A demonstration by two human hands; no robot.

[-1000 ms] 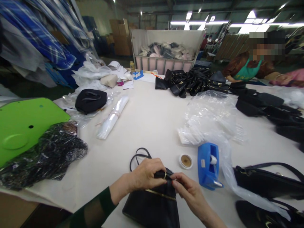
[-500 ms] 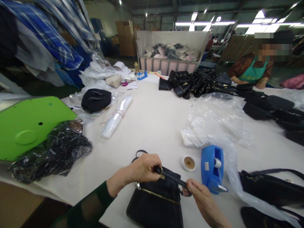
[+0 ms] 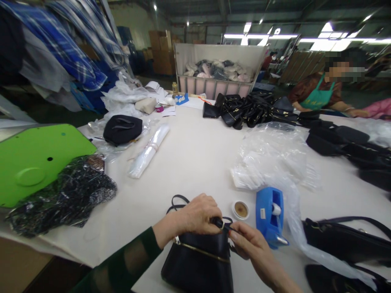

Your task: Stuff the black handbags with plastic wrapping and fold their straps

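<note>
A black handbag (image 3: 198, 260) with a gold zip across its front lies at the table's near edge. Above its top, my left hand (image 3: 200, 213) is closed around part of the black strap, where a gold-coloured buckle shows beside the fingers. My right hand (image 3: 249, 244) pinches the strap just to the right of that buckle. Both hands are close together, and the strap between them is mostly hidden by fingers. A loop of strap (image 3: 180, 199) stands up behind my left wrist. Close beyond my right hand sits a small round tub (image 3: 240, 210) with brown contents.
A blue tape dispenser (image 3: 269, 215) stands right of the tub. Clear plastic bags (image 3: 271, 150) spread behind it. Black bags (image 3: 250, 108) are piled at the back, more lie at right. A rolled plastic bundle (image 3: 149, 150) and green board (image 3: 39, 162) lie left. A person (image 3: 324, 91) works at back right.
My hands have come closer together along the strap, the left moving right. Less strap shows between them. The co-worker's arm has shifted to the right.
</note>
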